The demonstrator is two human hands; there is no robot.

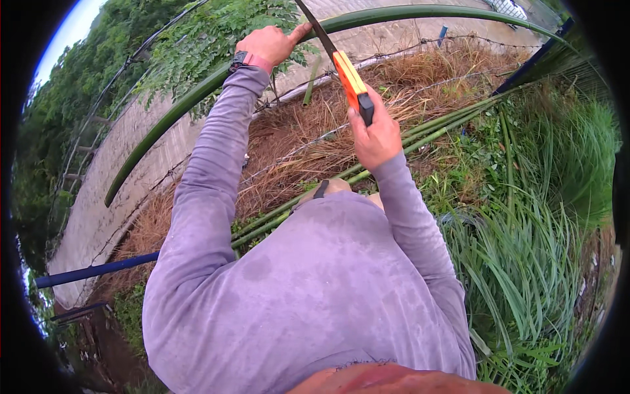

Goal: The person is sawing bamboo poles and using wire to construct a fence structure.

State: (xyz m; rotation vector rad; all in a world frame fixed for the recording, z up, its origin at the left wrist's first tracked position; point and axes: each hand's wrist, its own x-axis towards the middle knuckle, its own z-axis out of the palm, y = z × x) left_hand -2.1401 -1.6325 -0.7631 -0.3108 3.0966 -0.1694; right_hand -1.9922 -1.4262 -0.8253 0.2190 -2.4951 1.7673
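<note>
A long green bamboo pole (394, 12) runs across in front of me, bowed by the lens. My left hand (269, 46) is closed over it, one finger stretched toward the saw blade. In my right hand (378, 136) is a handsaw (349, 72) with an orange and black handle, gripped by its black end. Its dark blade crosses the pole just right of my left hand and runs out of the top of the view. Whether the teeth have cut into the pole, I cannot tell.
Barbed wire (308, 139) stretches over dry brown grass beyond my body. More green bamboo poles (420, 134) lie across the ground close to my legs. A blue pipe (98, 270) sticks out at left. Tall green grass (512, 282) grows at right, and leafy branches (210, 49) hang behind the pole.
</note>
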